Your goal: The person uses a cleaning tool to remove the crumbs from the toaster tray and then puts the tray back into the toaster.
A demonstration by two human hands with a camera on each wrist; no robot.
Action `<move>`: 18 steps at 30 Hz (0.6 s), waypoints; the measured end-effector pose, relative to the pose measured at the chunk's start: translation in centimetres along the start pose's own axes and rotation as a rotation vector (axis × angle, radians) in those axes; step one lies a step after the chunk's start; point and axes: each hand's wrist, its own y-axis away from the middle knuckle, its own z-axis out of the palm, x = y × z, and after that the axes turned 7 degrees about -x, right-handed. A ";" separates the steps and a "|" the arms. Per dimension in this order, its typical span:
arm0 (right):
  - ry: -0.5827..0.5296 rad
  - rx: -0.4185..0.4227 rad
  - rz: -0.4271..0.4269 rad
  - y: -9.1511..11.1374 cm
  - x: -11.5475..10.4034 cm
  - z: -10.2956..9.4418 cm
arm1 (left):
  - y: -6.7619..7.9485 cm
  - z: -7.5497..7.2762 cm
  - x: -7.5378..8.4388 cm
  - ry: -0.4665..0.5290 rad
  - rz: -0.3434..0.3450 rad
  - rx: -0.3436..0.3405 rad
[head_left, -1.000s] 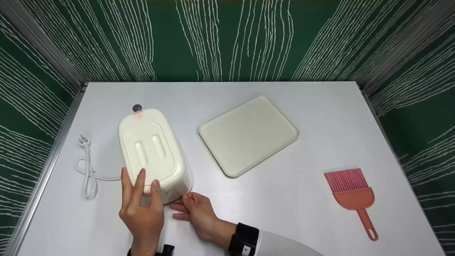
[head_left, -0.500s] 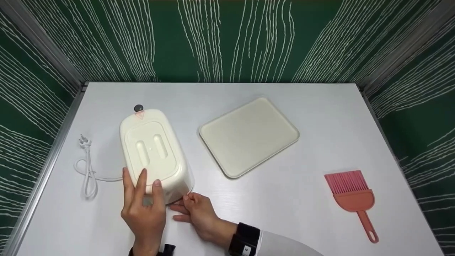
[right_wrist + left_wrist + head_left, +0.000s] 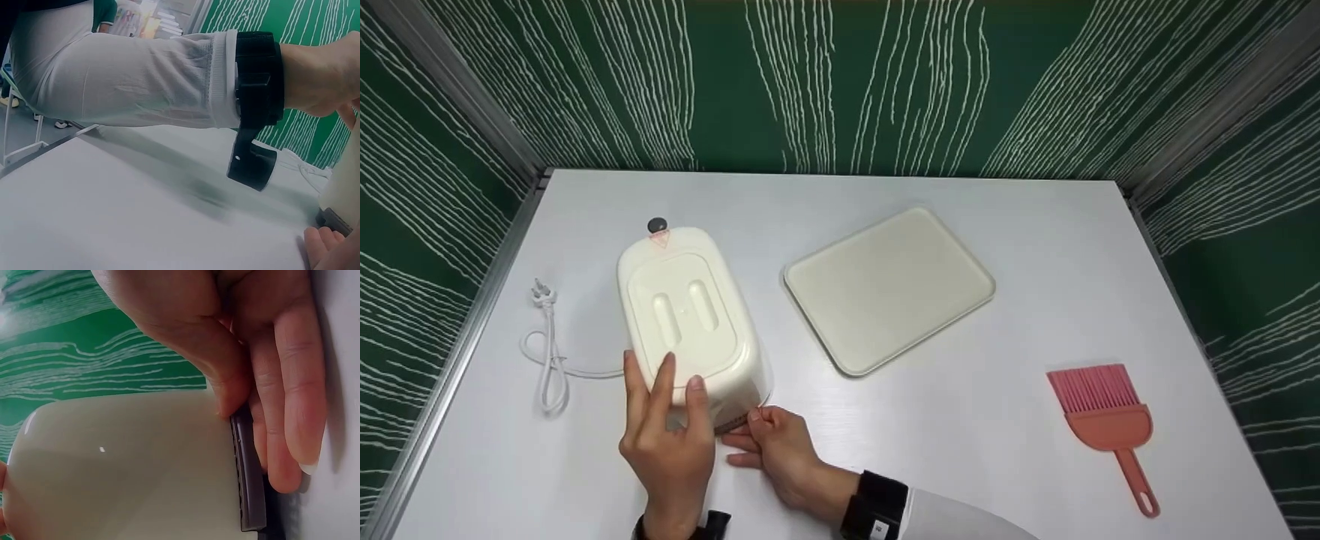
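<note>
A cream toaster (image 3: 682, 307) with a lidded top stands upright on the left half of the white table, a dark knob (image 3: 658, 225) at its far end. My left hand (image 3: 667, 450) rests on its near end, straight fingers spread over the lid and left side. From the right, my right hand (image 3: 780, 450) reaches the toaster's near bottom corner, palm turned up. The left wrist view shows its thumb (image 3: 230, 391) against a dark strip (image 3: 247, 467) along the toaster's base, pinching it, with the other fingers under it, close to the table.
A white power cord (image 3: 553, 360) with its plug lies left of the toaster. Right of it is a shallow cream rectangular tray (image 3: 889, 292). A pink hand brush (image 3: 1110, 424) lies at the table's right side. Green walls with white lines surround the table.
More of the dark strip shows at the toaster's near base beside the right hand. Otherwise both hands keep their places, and the whole head view has shifted slightly.
</note>
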 end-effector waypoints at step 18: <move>0.010 0.000 -0.012 0.3 0.2 -0.1 | 0.0 -0.1 0.0 0.033 -0.017 -0.003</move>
